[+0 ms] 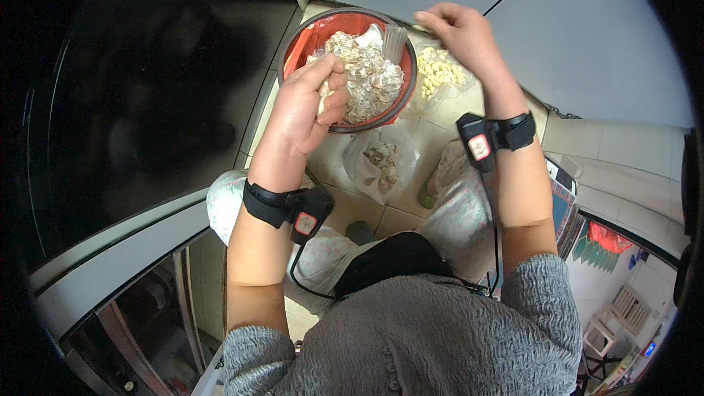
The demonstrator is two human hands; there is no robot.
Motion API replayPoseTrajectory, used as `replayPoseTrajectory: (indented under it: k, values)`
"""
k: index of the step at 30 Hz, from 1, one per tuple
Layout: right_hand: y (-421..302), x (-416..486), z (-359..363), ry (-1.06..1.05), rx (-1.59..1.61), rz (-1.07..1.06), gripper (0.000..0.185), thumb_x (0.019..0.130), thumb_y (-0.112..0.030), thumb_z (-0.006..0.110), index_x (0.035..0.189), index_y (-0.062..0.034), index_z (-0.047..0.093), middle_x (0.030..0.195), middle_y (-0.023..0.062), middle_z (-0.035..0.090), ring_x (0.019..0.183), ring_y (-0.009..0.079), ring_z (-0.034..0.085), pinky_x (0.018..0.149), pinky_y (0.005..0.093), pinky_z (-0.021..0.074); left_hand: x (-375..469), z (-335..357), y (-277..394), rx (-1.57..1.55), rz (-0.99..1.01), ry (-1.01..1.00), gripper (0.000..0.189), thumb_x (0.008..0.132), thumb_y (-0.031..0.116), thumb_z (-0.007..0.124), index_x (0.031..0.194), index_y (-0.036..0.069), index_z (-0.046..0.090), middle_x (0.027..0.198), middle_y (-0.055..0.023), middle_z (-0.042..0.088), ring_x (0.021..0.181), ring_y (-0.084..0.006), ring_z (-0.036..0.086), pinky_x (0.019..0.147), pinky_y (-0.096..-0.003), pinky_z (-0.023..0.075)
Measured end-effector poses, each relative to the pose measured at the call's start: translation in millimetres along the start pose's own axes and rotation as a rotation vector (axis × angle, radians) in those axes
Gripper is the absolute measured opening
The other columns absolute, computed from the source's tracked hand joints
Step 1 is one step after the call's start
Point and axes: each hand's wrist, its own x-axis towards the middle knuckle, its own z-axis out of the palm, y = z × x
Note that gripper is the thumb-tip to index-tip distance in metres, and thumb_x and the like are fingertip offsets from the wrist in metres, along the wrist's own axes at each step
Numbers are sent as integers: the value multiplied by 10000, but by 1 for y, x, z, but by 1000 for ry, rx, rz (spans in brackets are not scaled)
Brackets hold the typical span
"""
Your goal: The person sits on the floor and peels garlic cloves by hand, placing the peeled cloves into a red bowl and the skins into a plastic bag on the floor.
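Observation:
Over the near left rim of a round bin [408,100] with a red liner, my left hand [316,96] is curled around pale garlic [324,93]. Papery garlic skins [366,80] and a clear ribbed plastic cup [394,44] lie in the bin. My right hand [459,30] pinches a small pale piece, seemingly a garlic clove [421,28], above and right of the bin. Below that hand, peeled garlic cloves [438,72] lie in a clear plastic bag. Another clear bag [404,162], holding brownish bits that look like unpeeled cloves [383,168], rests on the floor between my feet.
Light cabinet doors [583,38] stand beyond the bin and to the right. A glossy black panel [148,93] is at the left. My knees flank the bag on the tiled floor [396,220]. A white plastic chair [616,322] stands far right.

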Motion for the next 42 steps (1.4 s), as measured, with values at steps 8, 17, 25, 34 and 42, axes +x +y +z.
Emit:
replayPoseTrajectory:
  k: [8, 17, 25, 34, 42]
  values:
    - [40, 8, -13, 206, -430, 97, 367, 836, -339, 594, 1045, -40, 633, 822, 130, 662, 730, 209, 621, 698, 312, 490, 9, -17, 3, -490, -52, 116, 232, 949, 171, 371, 949, -29, 488, 929, -180, 564, 847, -241, 576, 730, -294, 537]
    - [-53, -43, 45, -152, 253, -449, 246, 753, -34, 623, 994, -81, 615, 933, 98, 603, 864, 238, 597, 733, 315, 473, 23, -8, -6, -528, 60, -34, 289, 944, 235, 339, 959, 3, 510, 1007, -163, 571, 941, -272, 563, 856, -395, 467]
    - [-54, -41, 67, -99, 166, -611, 204, 778, -119, 621, 974, -64, 608, 984, 111, 579, 921, 271, 565, 778, 320, 464, 30, -3, -10, -441, 114, -70, 294, 946, 231, 339, 975, 5, 525, 999, -124, 578, 907, -224, 563, 847, -367, 448]
    - [-46, -37, 73, -103, 584, -86, 155, 896, -114, 526, 1004, -29, 597, 772, 9, 598, 594, 52, 534, 530, 194, 442, 25, -1, -18, -186, 86, -58, 259, 944, 166, 378, 1076, -14, 509, 1012, -107, 591, 936, -205, 573, 890, -334, 450]
    - [-47, -36, 73, 1, 251, -334, 203, 747, -123, 684, 930, -55, 627, 753, 52, 565, 647, 120, 526, 599, 248, 441, 25, -4, -14, -283, 15, 78, 298, 947, 189, 351, 1102, -14, 505, 1039, -116, 589, 951, -218, 574, 876, -354, 460]
